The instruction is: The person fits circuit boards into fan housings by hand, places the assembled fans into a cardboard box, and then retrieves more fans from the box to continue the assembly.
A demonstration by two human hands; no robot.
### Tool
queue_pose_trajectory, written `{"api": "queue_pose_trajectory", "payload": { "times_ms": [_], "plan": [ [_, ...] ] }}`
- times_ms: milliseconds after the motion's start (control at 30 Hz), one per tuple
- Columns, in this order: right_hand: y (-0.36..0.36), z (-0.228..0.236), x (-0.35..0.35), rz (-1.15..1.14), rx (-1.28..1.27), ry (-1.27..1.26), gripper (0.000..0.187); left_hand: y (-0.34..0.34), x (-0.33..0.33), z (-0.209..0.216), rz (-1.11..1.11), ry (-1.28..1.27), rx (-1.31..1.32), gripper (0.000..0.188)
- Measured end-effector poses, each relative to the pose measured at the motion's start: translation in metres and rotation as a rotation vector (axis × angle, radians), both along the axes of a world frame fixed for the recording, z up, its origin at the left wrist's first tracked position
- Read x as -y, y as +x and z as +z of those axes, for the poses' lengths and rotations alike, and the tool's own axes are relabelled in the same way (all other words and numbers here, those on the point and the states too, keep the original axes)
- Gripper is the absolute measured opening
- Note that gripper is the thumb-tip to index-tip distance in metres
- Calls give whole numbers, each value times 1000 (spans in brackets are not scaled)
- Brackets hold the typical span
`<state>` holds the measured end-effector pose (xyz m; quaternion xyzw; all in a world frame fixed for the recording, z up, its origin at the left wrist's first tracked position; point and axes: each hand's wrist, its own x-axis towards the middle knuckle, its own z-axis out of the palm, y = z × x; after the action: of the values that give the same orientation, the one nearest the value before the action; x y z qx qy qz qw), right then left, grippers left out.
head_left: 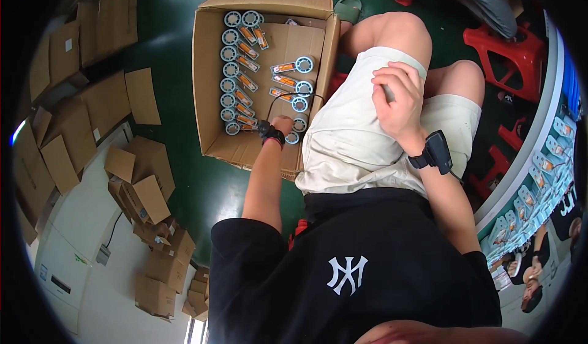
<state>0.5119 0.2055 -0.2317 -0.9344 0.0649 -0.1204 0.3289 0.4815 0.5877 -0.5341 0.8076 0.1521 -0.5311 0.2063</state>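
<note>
An open cardboard box (pixel 211 145) stands beside my left leg. Inside, one column of light-blue, round-headed pieces with orange-marked handles, resembling small handheld fans (pixel 229 70), runs along the left wall; a second column of such fans (pixel 304 64) lies on the right. My left hand (pixel 282 124) is down in the box at the near end of the right column, its fingers curled inward. They are partly hidden, along with whatever they hold, beside the nearest fan heads (pixel 293 137). Over my thigh, my right hand (pixel 398 96) is loosely bent, thumb apart from the fingers, nothing visible in it.
A dark cable (pixel 288 96) arches from my left wrist across the box. Flattened and folded cartons (pixel 110 108) lie at the left. Red plastic stools (pixel 508 56) stand at the right, beside a long table (pixel 520 154) with rows of similar light-blue pieces. Other people are at the right edge.
</note>
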Motion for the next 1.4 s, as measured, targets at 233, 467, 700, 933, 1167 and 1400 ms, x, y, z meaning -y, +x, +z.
{"api": "queue_pose_trajectory", "payload": {
  "times_ms": [233,467,700,933,1167,1400],
  "plan": [
    [-5,0,5,-22,-2,8,11,35,86,60,-523,66,665,50],
    [-3,-2,2,-24,-2,4,11,41,77,44,-486,32,279,63],
    [-4,1,3,-26,-7,-2,11,24,84,66,-229,24,94,79],
    [-1,0,0,-8,1,12,12,33,67,35,-402,45,84,73],
    [-6,-3,6,-27,2,19,12,61,111,78,-342,82,486,55],
    [3,1,-7,32,15,24,12,69,112,39,-934,-87,679,44]
  ]
}}
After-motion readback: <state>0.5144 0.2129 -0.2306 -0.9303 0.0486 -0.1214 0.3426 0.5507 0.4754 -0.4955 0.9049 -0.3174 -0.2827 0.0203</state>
